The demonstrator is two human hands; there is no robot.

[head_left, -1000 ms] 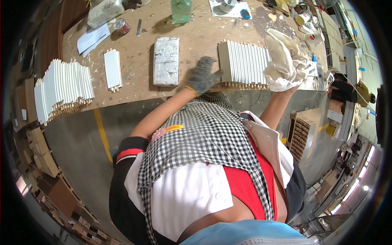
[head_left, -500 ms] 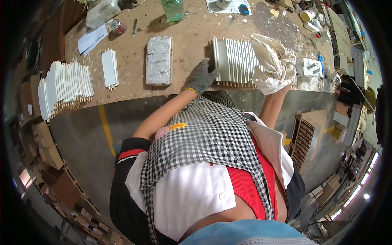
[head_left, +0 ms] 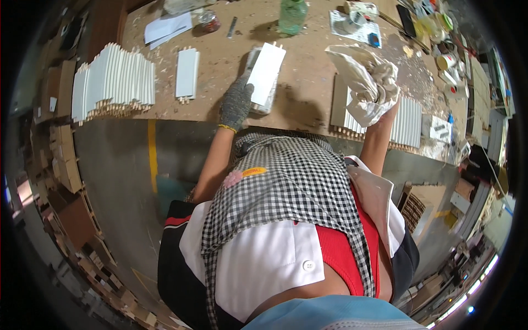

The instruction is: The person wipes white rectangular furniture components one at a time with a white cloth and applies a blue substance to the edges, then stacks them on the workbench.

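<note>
My left hand [head_left: 235,102], in a grey knit glove, grips a white slat [head_left: 266,72] with small wooden dowels at its ends, held tilted just over a grey flat block [head_left: 258,102] on the workbench. My right hand is wrapped in a crumpled white cloth [head_left: 366,85] and rests on a row of white slats [head_left: 404,122] standing side by side at the bench's near right. The hand itself is hidden under the cloth.
A long stack of white slats [head_left: 113,82] stands at the left of the wooden bench [head_left: 217,66], with a small pile of slats [head_left: 187,73] beside it. A green bottle [head_left: 292,14], papers [head_left: 166,27] and small pots [head_left: 446,60] lie at the back. Grey floor with a yellow line [head_left: 152,157] below.
My left hand took one white slat from the right-hand row and carried it left over the grey block. The cloth-covered right hand stayed on the row.
</note>
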